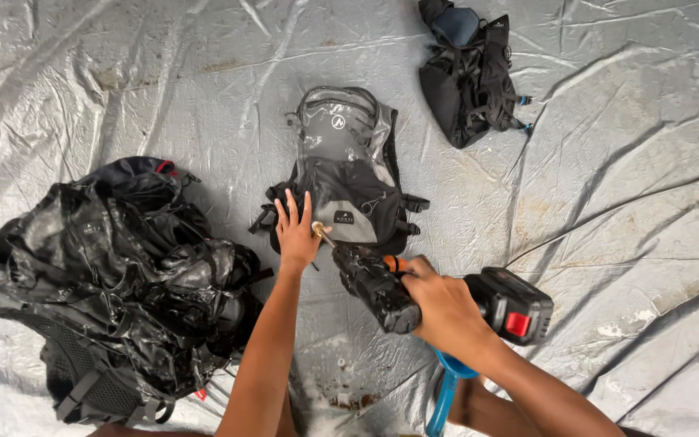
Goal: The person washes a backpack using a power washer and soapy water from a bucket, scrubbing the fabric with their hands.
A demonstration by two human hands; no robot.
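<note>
A grey and black backpack (348,170) lies flat in the middle of a wet silver tarp (624,194). My left hand (294,229) rests flat on its lower left corner, fingers spread. My right hand (441,306) grips a black cordless spray gun (382,287) with a brass nozzle (322,235) that points at the pack beside my left hand. A battery pack with a red button (514,307) sits at the tool's rear, and a blue hose (445,394) hangs below my wrist.
A pile of wet, soapy black backpacks (115,291) lies at the left. Another black pack with blue accents (469,69) lies at the top right. The tarp is creased, with dirty water and foam near the bottom centre.
</note>
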